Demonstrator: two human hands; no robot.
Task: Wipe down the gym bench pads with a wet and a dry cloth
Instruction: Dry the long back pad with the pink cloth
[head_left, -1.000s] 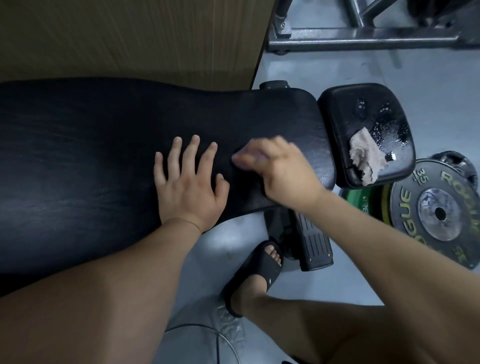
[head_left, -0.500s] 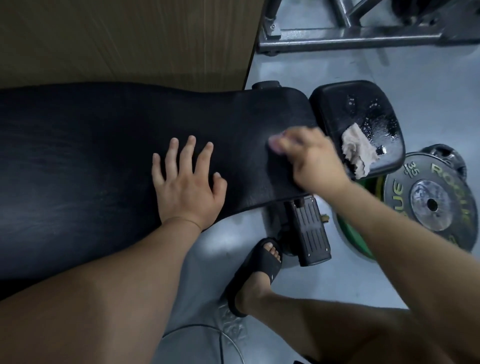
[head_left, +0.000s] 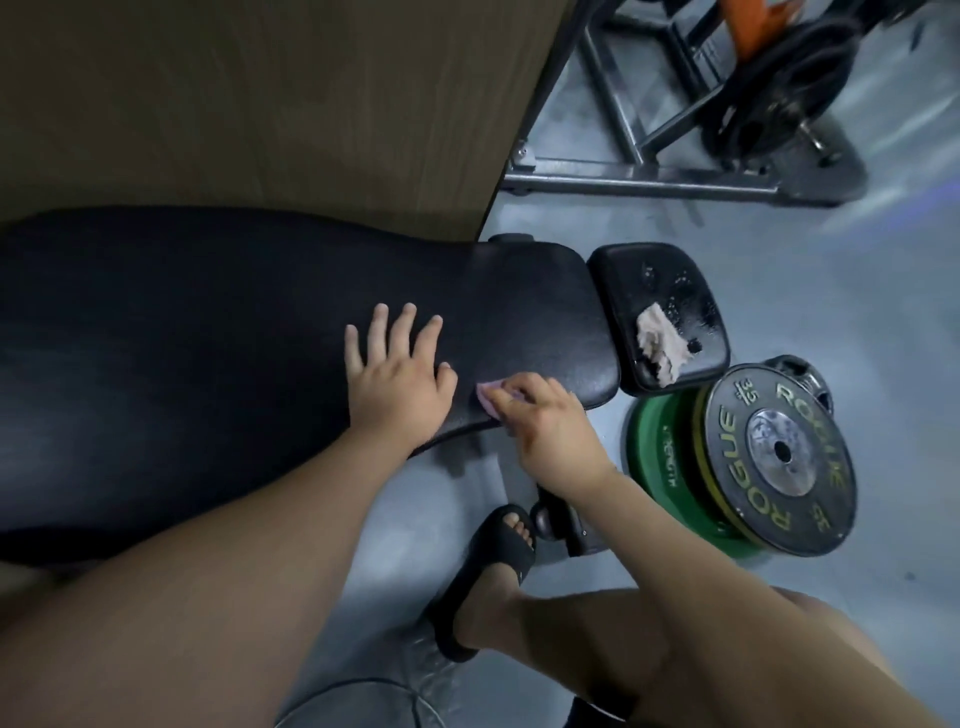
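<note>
Both of your hands are at the long back pad (head_left: 208, 338), so everything here is placed from that pad. Your left hand (head_left: 400, 379) lies flat on its top, close to the near edge. The palm is down, the fingers are straight and spread, and it holds nothing. Your right hand (head_left: 545, 421) is just beside it, at the pad's near edge toward the narrower end. Its fingers are curled and pinch a small pink cloth (head_left: 487, 401) against the surface. Only a corner of that cloth shows past your fingertips.

Past the pad's narrow end, across a slim gap, sits the small seat pad (head_left: 649, 270). A crumpled beige cloth (head_left: 662, 340) lies on its near side, and water droplets (head_left: 680, 291) speckle the surface beside the cloth. You cannot tell from here which cloth is the wet one.

Beyond that same end and nearer to you, a black weight plate (head_left: 779, 457) lies on a green plate (head_left: 660, 452) on the floor. Below the pad's near edge, your foot stands in a black sandal (head_left: 498, 561). A wooden panel (head_left: 260, 104) rises behind the pad's far edge, and a metal rack frame (head_left: 639, 176) stands well past its far corner.
</note>
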